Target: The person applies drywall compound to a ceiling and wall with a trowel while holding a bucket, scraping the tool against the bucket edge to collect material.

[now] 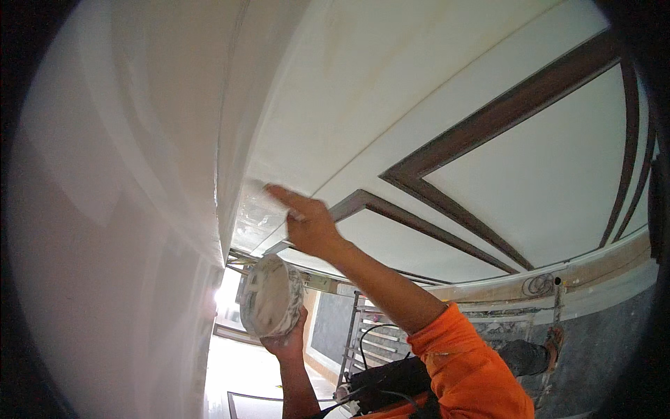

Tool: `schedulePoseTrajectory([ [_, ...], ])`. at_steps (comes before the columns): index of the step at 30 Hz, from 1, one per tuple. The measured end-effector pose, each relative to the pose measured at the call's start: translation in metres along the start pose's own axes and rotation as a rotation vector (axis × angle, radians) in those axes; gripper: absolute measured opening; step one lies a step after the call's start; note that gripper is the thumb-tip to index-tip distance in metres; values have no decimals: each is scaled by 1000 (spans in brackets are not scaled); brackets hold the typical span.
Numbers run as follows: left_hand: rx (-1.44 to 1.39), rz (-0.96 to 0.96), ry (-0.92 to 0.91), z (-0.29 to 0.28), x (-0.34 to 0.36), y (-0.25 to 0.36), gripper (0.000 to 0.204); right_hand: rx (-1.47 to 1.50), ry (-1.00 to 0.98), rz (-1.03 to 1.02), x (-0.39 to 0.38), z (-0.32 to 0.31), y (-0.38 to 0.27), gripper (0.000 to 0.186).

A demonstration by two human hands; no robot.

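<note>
My left hand [287,342] is closed around the underside and side of a round tub [272,297]. Pale, smeared paste coats the tub, and its round face is tilted toward me. Above it, my right hand [312,222] is raised against the white wall panel [335,105], close to the corner with the smooth wall. Its forefinger stretches toward the corner while the other fingers curl in. A blurred greyish, glossy patch [257,213] lies beside the fingertips; whether it is a blade or wet paste I cannot tell.
Dark brown moulding [509,105] frames panels at right. A plain pale wall [118,209] fills the left. Below are a slatted platform [380,342], a dark cable [363,346], a shoe [555,348] on a dusty grey surface, and a bright opening [229,297].
</note>
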State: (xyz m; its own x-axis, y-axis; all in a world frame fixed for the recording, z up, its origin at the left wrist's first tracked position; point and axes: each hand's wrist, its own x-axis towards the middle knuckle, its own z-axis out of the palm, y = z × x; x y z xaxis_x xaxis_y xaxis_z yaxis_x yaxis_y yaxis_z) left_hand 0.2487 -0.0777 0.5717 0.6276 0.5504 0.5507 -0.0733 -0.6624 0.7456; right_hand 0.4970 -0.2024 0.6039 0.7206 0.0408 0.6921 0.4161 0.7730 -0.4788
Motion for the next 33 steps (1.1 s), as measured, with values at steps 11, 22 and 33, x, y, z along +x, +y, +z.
schedulePoseTrajectory([
  [11,-1307,-476,-183,75,-5,41,52,507,141,183,32,-114,-202,37],
  [22,-1172,-408,-370,91,12,35,53,-384,622,-307,22,-181,-285,51],
  [33,-870,-253,-148,46,2,8,56,-268,521,-778,65,-39,-62,60],
])
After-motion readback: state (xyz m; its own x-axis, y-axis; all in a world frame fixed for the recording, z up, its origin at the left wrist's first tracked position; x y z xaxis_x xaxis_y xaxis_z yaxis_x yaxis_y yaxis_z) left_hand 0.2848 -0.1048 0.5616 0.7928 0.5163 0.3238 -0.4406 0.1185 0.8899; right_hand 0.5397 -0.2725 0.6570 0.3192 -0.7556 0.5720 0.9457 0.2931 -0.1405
